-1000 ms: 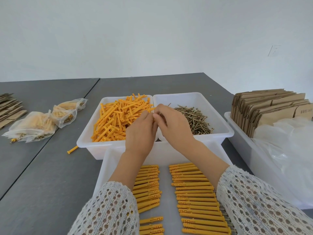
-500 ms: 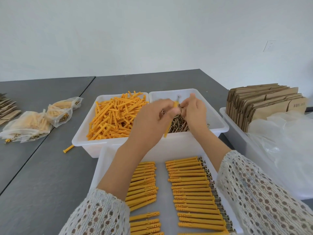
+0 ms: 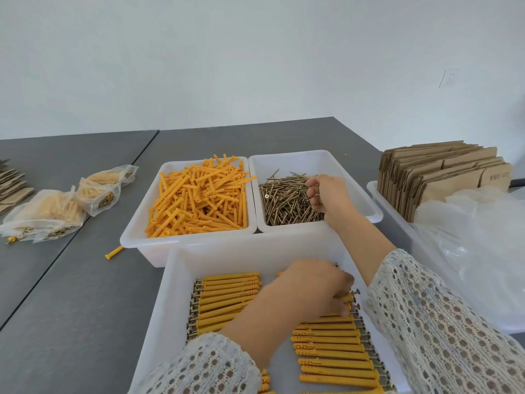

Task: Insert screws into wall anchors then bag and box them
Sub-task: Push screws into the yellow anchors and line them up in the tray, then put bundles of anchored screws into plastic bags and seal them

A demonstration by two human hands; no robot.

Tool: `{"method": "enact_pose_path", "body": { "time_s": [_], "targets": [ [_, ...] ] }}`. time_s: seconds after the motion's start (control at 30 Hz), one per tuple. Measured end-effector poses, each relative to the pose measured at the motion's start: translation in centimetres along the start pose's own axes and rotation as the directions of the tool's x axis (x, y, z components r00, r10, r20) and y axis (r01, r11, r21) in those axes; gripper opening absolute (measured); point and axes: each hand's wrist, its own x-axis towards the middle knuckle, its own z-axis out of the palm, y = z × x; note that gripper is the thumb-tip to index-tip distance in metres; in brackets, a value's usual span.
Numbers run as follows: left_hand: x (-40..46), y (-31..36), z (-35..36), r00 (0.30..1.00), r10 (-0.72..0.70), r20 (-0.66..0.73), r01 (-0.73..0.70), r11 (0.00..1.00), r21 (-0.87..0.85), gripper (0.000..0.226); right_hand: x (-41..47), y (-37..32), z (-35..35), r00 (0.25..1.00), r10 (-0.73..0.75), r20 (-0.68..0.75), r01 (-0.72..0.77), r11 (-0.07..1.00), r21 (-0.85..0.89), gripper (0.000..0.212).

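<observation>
Left hand (image 3: pixel 312 285) pinches an orange plastic anchor with screw (image 3: pixel 347 297) atop right row in near white plastic tray (image 3: pixel 181 280). Right hand (image 3: pixel 326 194), fingers curled, grasps loose brass screws (image 3: pixel 284 203) in far-right bin (image 3: pixel 341 163).

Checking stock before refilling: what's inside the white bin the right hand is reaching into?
A loose pile of screws lies in the white bin. The right hand covers some; whether it holds any cannot be seen.
</observation>
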Motion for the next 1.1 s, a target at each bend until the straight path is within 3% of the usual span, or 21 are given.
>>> {"method": "enact_pose_path", "body": {
  "time_s": [0.37, 0.53, 0.67, 0.8, 0.9, 1.0, 1.1],
  "targets": [
    [0.2, -0.2, 1.2, 0.996, 0.083, -0.042, -0.078, 0.991, 0.110, 0.040, 0.2, 0.2, 0.1, 1.000, -0.016, 0.006, 0.016, 0.997, -0.078, 0.028],
    [0.3, -0.5, 1.7, 0.992, 0.084, -0.099, -0.074, 0.992, 0.100, 0.040, -0.8, 0.6, 0.7, 0.981, -0.196, 0.012, 0.192, 0.951, -0.243, 0.033],
    [0.1, -1.2, 1.9, 0.989, 0.080, -0.126, -0.073, 0.995, 0.064, 0.041, -3.7, -1.9, 1.1, 0.909, -0.383, 0.162, 0.414, 0.789, -0.454, 0.029],
    [0.1, -1.3, 1.9, 0.995, 0.031, -0.096, -0.029, 0.999, 0.028, 0.039, -10.1, -7.4, -0.6, 0.786, -0.518, 0.338, 0.616, 0.701, -0.358, 0.026],
    [-0.3, -0.8, 0.8, 0.995, -0.051, -0.090, 0.041, 0.994, -0.105, 0.034, -16.2, -8.5, -4.7, 0.682, -0.560, 0.472, 0.732, 0.526, -0.433, 0.022],
    [-1.9, -0.1, -1.6, 0.984, -0.136, -0.114, 0.119, 0.983, -0.139, 0.029, -20.5, -7.5, -11.2, 0.637, -0.613, 0.468, 0.748, 0.341, -0.570, 0.015],
    [-6.1, 1.3, -3.8, 0.977, -0.193, -0.091, 0.167, 0.957, -0.239, 0.034, -21.6, -5.5, -18.2, 0.701, -0.647, 0.299, 0.593, 0.297, -0.748, 0.008]
  ]
}}
